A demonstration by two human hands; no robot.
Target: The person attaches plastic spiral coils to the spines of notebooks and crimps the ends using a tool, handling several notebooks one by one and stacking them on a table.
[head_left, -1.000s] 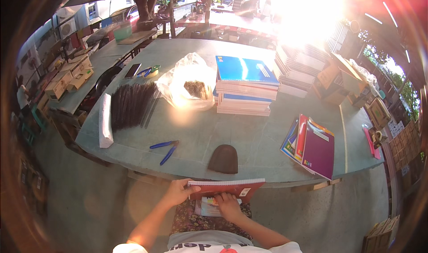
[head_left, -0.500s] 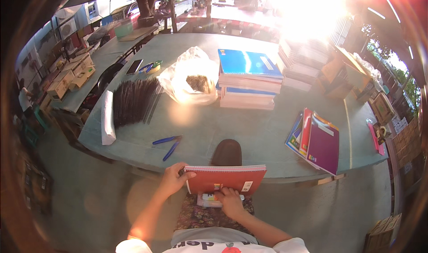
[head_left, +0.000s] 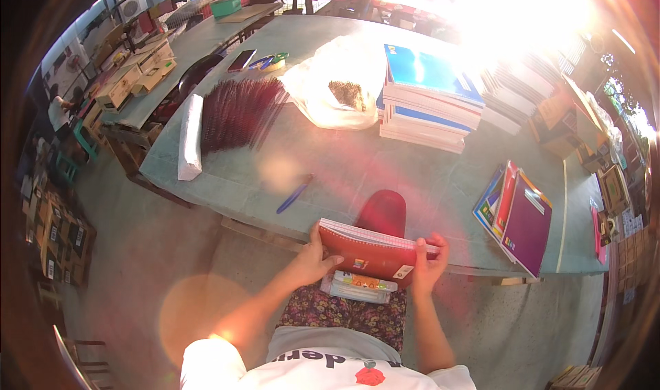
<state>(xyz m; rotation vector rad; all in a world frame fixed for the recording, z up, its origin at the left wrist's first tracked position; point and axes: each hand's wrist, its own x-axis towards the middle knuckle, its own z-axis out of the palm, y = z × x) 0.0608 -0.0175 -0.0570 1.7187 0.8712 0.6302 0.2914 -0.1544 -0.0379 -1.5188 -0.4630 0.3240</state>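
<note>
Over my lap I hold a spiral notebook (head_left: 368, 250) with a red-brown cover, tilted, its page edges turned upward. My left hand (head_left: 308, 261) grips its left end, thumb on the cover and fingers mostly hidden behind. At the right end my right hand (head_left: 427, 266) is closed on it, thumb in front and fingers at the top corner. Just below the notebook, a clear plastic packet (head_left: 361, 288) with a printed label lies on my lap. Nearest on the table is a blue-handled hand tool (head_left: 294, 195), looking like pliers or cutters.
The green table (head_left: 330, 163) carries a row of dark wire coils (head_left: 237, 115), a white roll (head_left: 191, 139), a plastic bag (head_left: 323, 80), stacked blue notebooks (head_left: 430, 80) and fanned notebooks (head_left: 526, 225) at right. A phone (head_left: 242, 60) lies at the far left. Sun glare washes out the back right.
My right hand has gone from the lower front of the cover to the notebook's right end. The table appears shifted right and up. Only one blue handle of the tool now shows clearly.
</note>
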